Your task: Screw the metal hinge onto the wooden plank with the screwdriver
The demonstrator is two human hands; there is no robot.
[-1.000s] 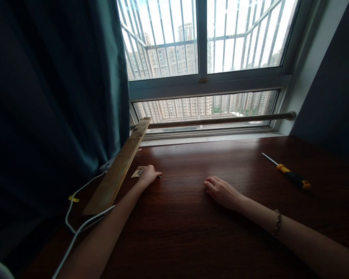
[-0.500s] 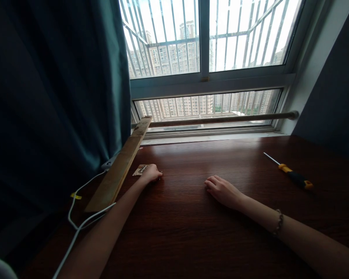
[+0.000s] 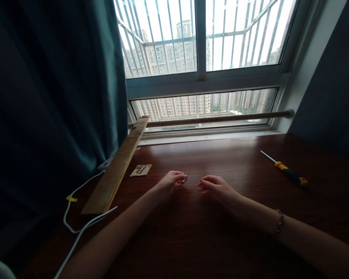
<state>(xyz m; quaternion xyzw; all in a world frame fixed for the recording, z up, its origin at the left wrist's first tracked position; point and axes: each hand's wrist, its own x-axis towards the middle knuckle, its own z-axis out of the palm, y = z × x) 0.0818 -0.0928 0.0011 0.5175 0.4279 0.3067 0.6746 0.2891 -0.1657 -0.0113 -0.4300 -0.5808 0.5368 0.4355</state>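
My left hand [image 3: 171, 182] is closed over the middle of the dark wooden tabletop [image 3: 168, 236], pinching a small metal part [image 3: 186, 176] that pokes out past the fingertips; its exact kind is too small to tell. Facing it, a short gap to the right, is my right hand [image 3: 216, 186], with curled fingers and the thumb close to them. Whether anything lies within those fingers is hidden. Behind the left hand, a small tan wooden plate [image 3: 141, 170] with a dark metal fitting lies flat on the table.
A screwdriver [image 3: 291, 173] with a yellow and black handle lies at the right. Along the left, a long wooden board [image 3: 116, 170] leans up to the window rail [image 3: 215, 119]. White cable [image 3: 78, 232] loops beside it, near a blue curtain [image 3: 104, 97].
My left hand has moved right, away from the wooden plate, carrying the small metal part towards my right hand. The right hand has curled and turned slightly, and the view has shifted a little.
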